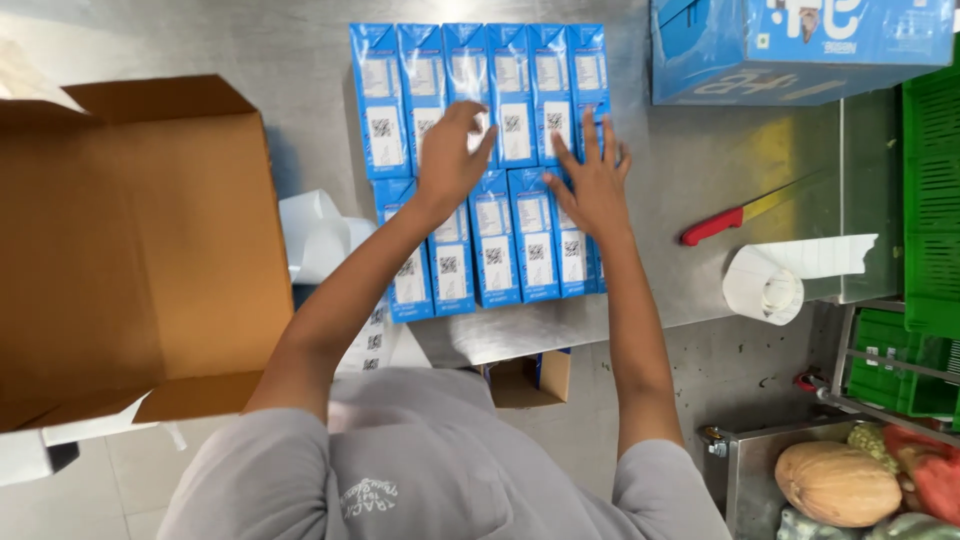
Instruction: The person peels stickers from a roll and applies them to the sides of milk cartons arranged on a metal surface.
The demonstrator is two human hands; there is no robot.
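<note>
Both hands are down on the blue cartons right now. My left hand (pixel 452 152) has its fingers curled loosely over the seam where the two rows meet, touching the carton tops but not really gripping one as far as I can tell. My right hand (pixel 592 178) is flat and spread, fingers released, pressing on the right end of the block.

The blue cartons (pixel 495 160) lie flat in two tight rows on the steel table (pixel 690 150), far row looks like six across, near row about five, edges touching. So the block looks mostly squared up already; what seems left is nudging the right end flush, though that's my read.

To the left, an open brown cardboard box (pixel 130 240) with flaps out, and I can't see anything in it from here. A bigger blue box (pixel 800 50) sits top right, a red-handled knife (pixel 745 210) and a white paper roll (pixel 765 285) are near the table edge, and green crates (pixel 930 200) stand far right.
</note>
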